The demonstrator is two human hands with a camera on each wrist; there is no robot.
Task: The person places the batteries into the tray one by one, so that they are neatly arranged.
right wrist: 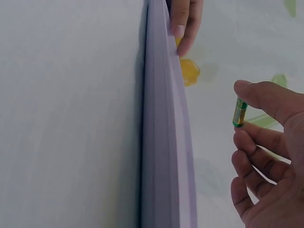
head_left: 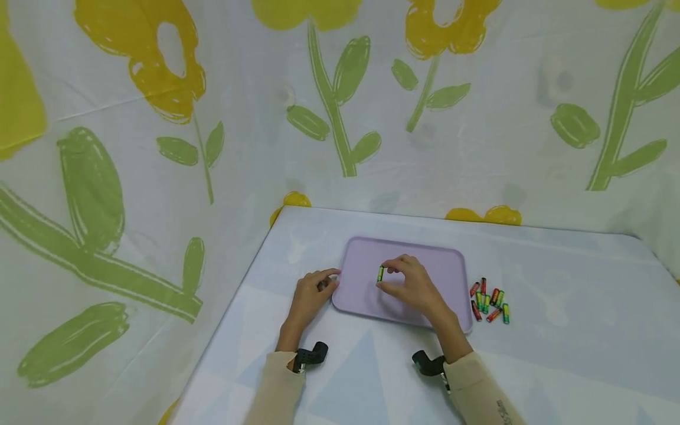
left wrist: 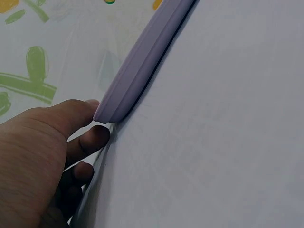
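Observation:
A small green-and-gold battery (head_left: 380, 274) is pinched upright between the thumb and a fingertip of my right hand (head_left: 411, 286), above the lilac tray (head_left: 361, 254). In the right wrist view the battery (right wrist: 240, 112) shows its ends against thumb and finger, and the other fingers curl loosely. At the tray's left edge is my left hand (head_left: 310, 298). The left wrist view has its thumb on the tray rim (left wrist: 137, 71), with a finger just below, so the left hand (left wrist: 33, 156) holds the rim lightly.
Several red and green batteries (head_left: 489, 301) lie in a loose group just right of the tray, on a pale patterned tablecloth (head_left: 574, 330). A flower-print curtain (head_left: 404, 159) hangs behind the table and along its left side. Black cameras are strapped to both wrists.

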